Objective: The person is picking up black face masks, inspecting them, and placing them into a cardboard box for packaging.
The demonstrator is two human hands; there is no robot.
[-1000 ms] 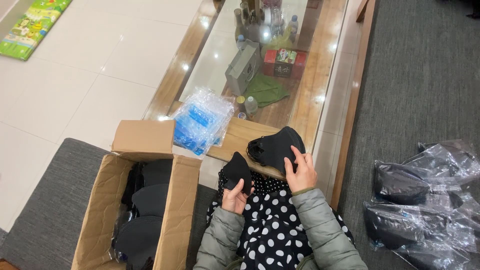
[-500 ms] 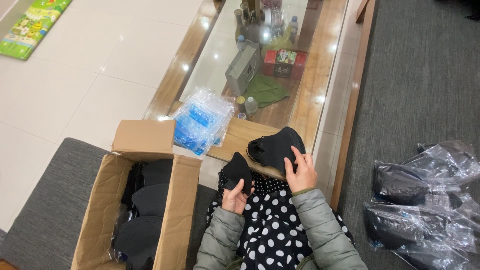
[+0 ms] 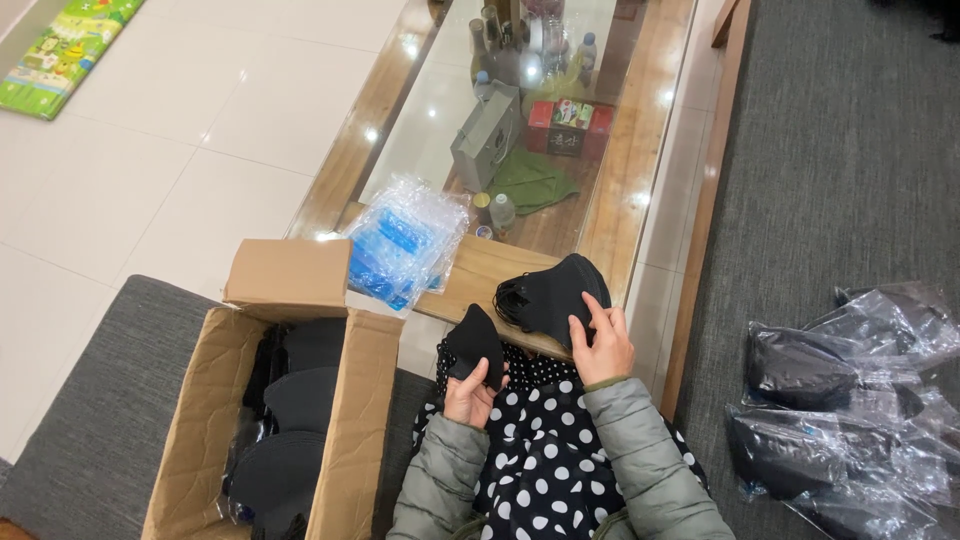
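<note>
Left hand [image 3: 470, 392] is closed around a small bunch of black face masks [image 3: 474, 345], thumb in front and fingers behind, holding it upright just above the lap of a black dress with white polka dots [image 3: 545, 460]. Right hand [image 3: 600, 345] lies with its fingers spread on a thicker stack of black face masks [image 3: 552, 297]; the fingertips press on the near edge of the stack, and whether they grip it or only rest on it cannot be told. That stack sits on the near wooden edge of a glass-topped coffee table [image 3: 480, 275], just to the right of the bunch in the left hand. Both arms wear grey-green padded sleeves [image 3: 640, 460].

Just beside the stack, to its left on the same table edge, lies a heap of clear plastic bags with blue print [image 3: 405, 245]. Farther along, under the glass, stand a grey paper bag [image 3: 485, 135], a red box [image 3: 568, 125] and a green cloth [image 3: 530, 182], with bottles near the far end. To the person's left, an open cardboard box [image 3: 350, 400] rests on a grey seat [image 3: 95, 420] and holds more black masks. Well apart on the right, sealed clear packs of black masks [image 3: 840, 400] lie on grey carpet.
</note>
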